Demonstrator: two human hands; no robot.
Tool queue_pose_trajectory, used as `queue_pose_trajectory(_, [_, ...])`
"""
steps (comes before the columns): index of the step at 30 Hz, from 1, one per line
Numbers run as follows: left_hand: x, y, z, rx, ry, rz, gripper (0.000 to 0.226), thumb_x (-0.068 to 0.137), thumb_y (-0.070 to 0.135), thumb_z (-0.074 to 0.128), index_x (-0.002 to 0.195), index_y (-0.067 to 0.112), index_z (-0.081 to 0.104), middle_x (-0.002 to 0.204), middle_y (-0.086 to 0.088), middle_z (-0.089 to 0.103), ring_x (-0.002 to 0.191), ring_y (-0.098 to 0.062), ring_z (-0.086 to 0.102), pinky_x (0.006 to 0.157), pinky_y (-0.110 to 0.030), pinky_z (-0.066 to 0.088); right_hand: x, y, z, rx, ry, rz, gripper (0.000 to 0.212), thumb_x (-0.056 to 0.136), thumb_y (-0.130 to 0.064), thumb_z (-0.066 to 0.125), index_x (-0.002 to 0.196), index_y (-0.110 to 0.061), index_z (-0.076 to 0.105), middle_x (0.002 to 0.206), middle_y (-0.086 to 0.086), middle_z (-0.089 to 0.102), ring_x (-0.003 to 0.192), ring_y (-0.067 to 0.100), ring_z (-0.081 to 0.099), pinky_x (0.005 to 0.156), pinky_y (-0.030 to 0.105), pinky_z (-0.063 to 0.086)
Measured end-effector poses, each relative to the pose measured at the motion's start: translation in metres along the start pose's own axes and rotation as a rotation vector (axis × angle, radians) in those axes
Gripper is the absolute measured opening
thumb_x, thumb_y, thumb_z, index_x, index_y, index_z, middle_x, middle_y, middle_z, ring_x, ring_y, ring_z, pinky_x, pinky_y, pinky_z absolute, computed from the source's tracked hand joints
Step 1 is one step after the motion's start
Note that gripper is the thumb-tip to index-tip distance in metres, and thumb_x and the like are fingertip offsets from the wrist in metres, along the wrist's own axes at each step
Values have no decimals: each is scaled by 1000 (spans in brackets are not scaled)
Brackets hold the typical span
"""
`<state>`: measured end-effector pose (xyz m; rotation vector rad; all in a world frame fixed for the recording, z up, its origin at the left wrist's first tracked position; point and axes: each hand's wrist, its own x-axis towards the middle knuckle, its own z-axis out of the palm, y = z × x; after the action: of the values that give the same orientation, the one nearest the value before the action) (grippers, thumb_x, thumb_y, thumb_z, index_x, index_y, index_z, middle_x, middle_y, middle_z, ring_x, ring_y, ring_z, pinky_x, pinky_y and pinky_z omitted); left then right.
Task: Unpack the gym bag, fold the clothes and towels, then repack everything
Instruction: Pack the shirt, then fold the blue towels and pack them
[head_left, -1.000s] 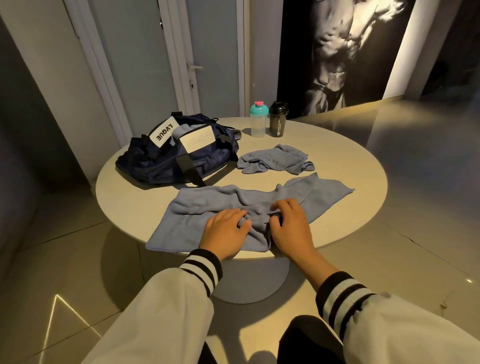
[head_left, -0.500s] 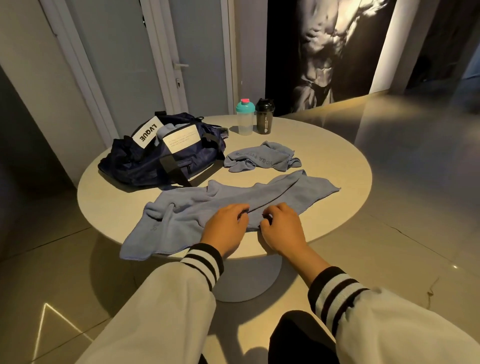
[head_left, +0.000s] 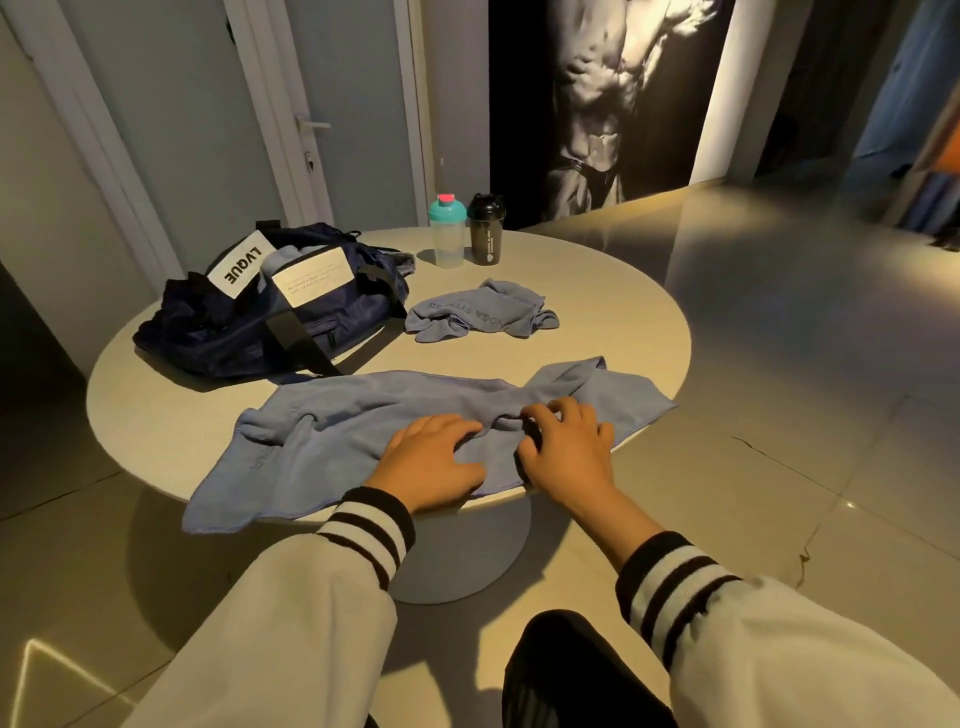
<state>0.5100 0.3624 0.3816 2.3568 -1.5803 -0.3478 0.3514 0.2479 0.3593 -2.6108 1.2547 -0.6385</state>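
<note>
A large blue towel (head_left: 332, 431) lies rumpled across the front of the round table (head_left: 613, 291), and its left corner hangs over the edge. My left hand (head_left: 431, 462) rests flat on the towel with fingers spread. My right hand (head_left: 566, 447) is just beside it, its fingers curled and pinching a ridge of the cloth. A smaller blue towel (head_left: 478, 312) with printed lettering sits crumpled mid-table. The navy gym bag (head_left: 270, 322) lies open at the back left, with pale cloth showing inside.
A clear bottle with a teal lid (head_left: 447, 231) and a black shaker bottle (head_left: 485, 228) stand at the table's far edge. Doors are behind the bag. Glossy tiled floor spreads to the right. My dark-clad knee is below the table edge.
The towel has been drawn toward me and leftward, so its left corner now hangs off the edge. My left hand went from curled to flat on the cloth.
</note>
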Motion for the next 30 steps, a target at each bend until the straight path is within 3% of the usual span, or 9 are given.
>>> queue_pose_trajectory(2, [3, 13, -5, -24, 102, -28, 35, 92, 44, 57, 126, 37, 56, 138, 5, 54, 127, -20, 47, 112, -43, 37, 4, 9, -3, -24, -94, 83, 43, 91, -49, 44, 131, -34, 52, 142, 5, 44, 137, 26, 29, 106, 49, 23])
queue_pose_trajectory(4, [9, 25, -5, -91, 271, -25, 17, 98, 37, 55, 114, 34, 60, 128, 4, 58, 118, -19, 51, 105, -40, 43, 9, 15, -9, -49, -150, 122, 49, 90, -53, 40, 134, -33, 51, 142, 5, 45, 139, 26, 31, 109, 56, 18])
queue_pose_trajectory(6, [19, 32, 1, -158, 318, 35, 26, 102, 31, 51, 127, 30, 58, 136, 2, 57, 124, -20, 49, 110, -40, 41, 17, 18, -16, -30, -196, 122, 45, 92, -48, 42, 134, -35, 51, 140, 4, 48, 135, 26, 36, 109, 57, 18])
queue_pose_trajectory(9, [35, 39, 11, -123, 247, 88, 44, 105, 31, 46, 149, 28, 42, 152, 2, 47, 139, -21, 40, 122, -42, 23, 26, 21, -20, 74, -312, 75, 44, 97, -28, 44, 137, -44, 52, 152, -1, 39, 143, 25, 26, 112, 65, 12])
queue_pose_trajectory(13, [51, 47, 21, -125, 80, 67, 52, 103, 43, 44, 154, 33, 35, 151, -3, 49, 139, -27, 43, 119, -48, 30, 33, 28, -19, 159, -286, 65, 50, 93, -12, 52, 134, -40, 58, 147, -2, 50, 143, 27, 28, 113, 66, 11])
queue_pose_trajectory(17, [69, 50, 14, -44, 38, -20, 54, 104, 49, 34, 156, 34, 32, 157, -4, 42, 143, -26, 38, 122, -48, 21, 31, 24, -14, 220, -126, 156, 40, 92, -29, 48, 130, -32, 58, 135, 0, 57, 133, 26, 42, 115, 59, 12])
queue_pose_trajectory(24, [82, 27, 17, 58, 107, -214, 61, 102, 58, 23, 157, 31, 26, 166, 2, 23, 153, -22, 19, 123, -55, -2, 27, 22, -1, -89, -95, 180, 48, 101, -47, 30, 143, -29, 45, 144, 6, 41, 134, 32, 30, 114, 61, 17])
queue_pose_trajectory(27, [77, 26, 27, 105, 333, -69, 49, 103, 50, 35, 147, 30, 43, 159, -2, 36, 149, -23, 25, 124, -49, 2, 36, 24, -6, -104, -132, 218, 48, 97, -45, 33, 140, -31, 47, 146, 7, 41, 135, 33, 29, 111, 65, 16])
queue_pose_trajectory(30, [67, 31, 29, 52, 429, 234, 30, 100, 36, 50, 127, 30, 61, 134, 5, 56, 129, -20, 44, 114, -41, 32, 43, 28, -10, -89, -164, 265, 56, 96, -47, 35, 148, -30, 36, 151, 10, 39, 137, 35, 33, 110, 64, 16])
